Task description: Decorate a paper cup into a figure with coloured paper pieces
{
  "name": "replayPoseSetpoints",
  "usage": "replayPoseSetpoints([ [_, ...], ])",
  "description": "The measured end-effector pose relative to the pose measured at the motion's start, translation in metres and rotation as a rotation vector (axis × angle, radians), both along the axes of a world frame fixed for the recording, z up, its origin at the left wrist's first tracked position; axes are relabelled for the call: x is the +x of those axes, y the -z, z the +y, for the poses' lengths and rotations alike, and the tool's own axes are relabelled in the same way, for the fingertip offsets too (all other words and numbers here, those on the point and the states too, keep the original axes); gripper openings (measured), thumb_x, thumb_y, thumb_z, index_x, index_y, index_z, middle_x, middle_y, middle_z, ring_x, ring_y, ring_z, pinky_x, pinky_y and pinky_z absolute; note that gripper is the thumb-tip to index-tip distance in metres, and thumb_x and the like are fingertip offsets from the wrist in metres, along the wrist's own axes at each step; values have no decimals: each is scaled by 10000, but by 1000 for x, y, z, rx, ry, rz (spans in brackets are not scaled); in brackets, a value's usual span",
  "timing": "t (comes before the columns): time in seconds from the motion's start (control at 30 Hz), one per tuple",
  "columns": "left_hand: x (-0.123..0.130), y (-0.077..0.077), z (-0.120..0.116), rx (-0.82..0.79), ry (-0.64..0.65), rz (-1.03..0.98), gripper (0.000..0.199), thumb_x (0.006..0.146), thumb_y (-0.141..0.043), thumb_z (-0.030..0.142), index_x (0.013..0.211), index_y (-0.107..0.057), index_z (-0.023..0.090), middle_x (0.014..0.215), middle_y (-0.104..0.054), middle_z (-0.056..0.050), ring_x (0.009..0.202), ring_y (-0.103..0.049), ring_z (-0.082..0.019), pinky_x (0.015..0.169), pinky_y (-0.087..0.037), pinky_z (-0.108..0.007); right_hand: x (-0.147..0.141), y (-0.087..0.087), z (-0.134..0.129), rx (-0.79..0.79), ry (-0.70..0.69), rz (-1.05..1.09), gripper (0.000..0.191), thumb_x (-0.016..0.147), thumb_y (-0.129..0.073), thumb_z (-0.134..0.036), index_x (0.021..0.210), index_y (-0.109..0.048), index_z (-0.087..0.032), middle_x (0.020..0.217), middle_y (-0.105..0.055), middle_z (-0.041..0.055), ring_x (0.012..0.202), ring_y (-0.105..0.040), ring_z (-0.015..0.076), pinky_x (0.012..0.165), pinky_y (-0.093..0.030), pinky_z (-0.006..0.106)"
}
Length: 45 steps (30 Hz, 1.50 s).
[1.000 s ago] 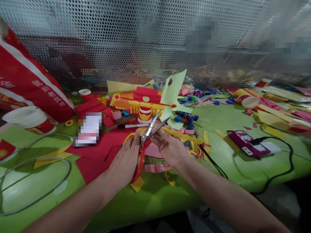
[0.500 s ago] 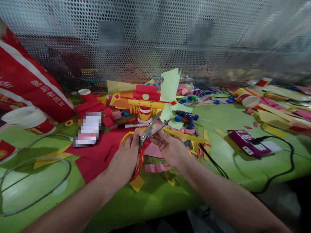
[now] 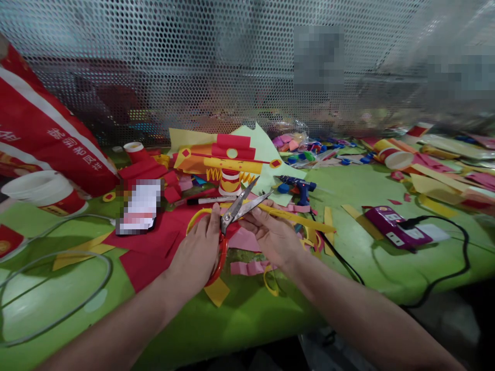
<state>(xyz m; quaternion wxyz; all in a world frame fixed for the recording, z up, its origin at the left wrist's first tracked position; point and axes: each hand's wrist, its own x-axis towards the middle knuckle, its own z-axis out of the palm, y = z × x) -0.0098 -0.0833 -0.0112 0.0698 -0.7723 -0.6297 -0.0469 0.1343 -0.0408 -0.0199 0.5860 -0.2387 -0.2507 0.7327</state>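
At the frame's centre, the left hand [image 3: 197, 253] wraps its grip around red-handled scissors [image 3: 226, 221], blades parted; just right, the right hand [image 3: 276, 238] pinches a yellow strip [image 3: 314, 223] above the green table [image 3: 336, 191].

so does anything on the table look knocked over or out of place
Yes: one paper cup toward the right lies on its side among paper strips, unlike the upright cup just right of the red bag.
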Motion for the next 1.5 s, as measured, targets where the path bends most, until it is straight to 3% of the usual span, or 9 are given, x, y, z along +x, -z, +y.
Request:
replayPoseSetpoints([
  [0.5,-9,3,3,50,36,87,572,805,-266,63,1376,-226,76,1022,-573,-149,870,-590,-231,727,-505,-360,7,-2,5,39,54,-155,253,502,-797,-228,635,-586,-189,619,-686,-44,598,-658,125,602,-556,258],
  [0.8,-15,6,5,32,65,138,585,789,-282,64,1372,-241,35,977,-582,-170,816,-594,-253,634,-512,-352,12,-8,7,2,63,-237,237,447,-785,-195,620,-624,-171,609,-694,-20,584,-655,128,603,-564,267],
  [1.1,-16,3,4,4,82,177,558,795,-292,61,1353,-281,28,1054,-571,-186,846,-588,-251,647,-508,-343,16,-5,10,56,21,-315,236,512,-739,-205,727,-644,-185,587,-670,-36,542,-636,124,567,-545,266],
  [1.3,-18,5,4,23,85,175,579,804,-293,66,1380,-241,70,1016,-580,-154,819,-596,-225,642,-504,-319,18,-6,11,80,51,-372,286,511,-733,-184,760,-593,-195,602,-659,-42,560,-632,124,570,-531,266],
  [1.5,-20,6,5,2,102,240,561,796,-310,45,1357,-287,41,1009,-593,-147,838,-594,-225,640,-503,-308,20,-7,15,120,45,-474,358,508,-730,-193,815,-547,-201,643,-638,-47,558,-623,117,569,-530,271],
])
